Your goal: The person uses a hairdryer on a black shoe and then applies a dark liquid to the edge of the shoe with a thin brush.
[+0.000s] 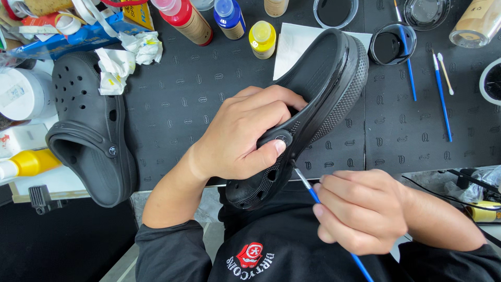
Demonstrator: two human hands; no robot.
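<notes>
Left hand clamped on clog; right hand pinched brush, tip touching clog just below left thumb. Risked smearing thumb through slipped stroke.

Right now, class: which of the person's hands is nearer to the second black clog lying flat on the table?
Left. The left hand grips the raised clog, just right of the flat clog. The right hand, holding a blue brush, is farther right.
</notes>
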